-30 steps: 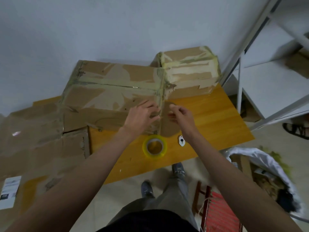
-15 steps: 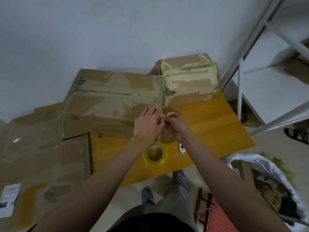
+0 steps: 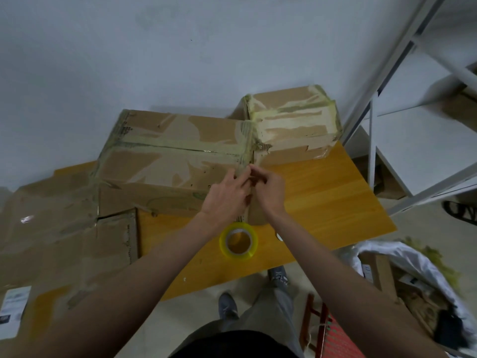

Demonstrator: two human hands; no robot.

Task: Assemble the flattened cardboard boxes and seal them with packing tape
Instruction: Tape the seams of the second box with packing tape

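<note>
A: We've got both hands meeting at the near right corner of the large, worn brown cardboard box (image 3: 175,161) on the orange wooden table (image 3: 322,202). Our left hand (image 3: 227,197) lies against the box's front face, fingers reaching up to the top edge.

B: And our right hand (image 3: 269,188)? Its fingertips are drawn together right where the left fingers end, as if pinching something thin, probably the tail of a tape strip. We can't make out the strip itself, so we can't say for certain what it holds.

A: Nor can we tell whether the left is gripping or only pressing. The fingers look fairly straight, so we'd judge it braces the cardboard while the right works the tape down the corner.

B: That would explain the yellowish roll of clear packing tape (image 3: 238,241) lying flat on the table just below our wrists, within easy reach for the next strip.

A: The top seam already carries tape end to end. The smaller taped cardboard box (image 3: 294,125) sits behind, touching the big one's far right corner, against the wall.

B: More flattened cardboard sheets (image 3: 64,228) lie at our left, overhanging the table, presumably waiting to be folded up. The white metal shelving (image 3: 413,112) stands to the right.
</note>
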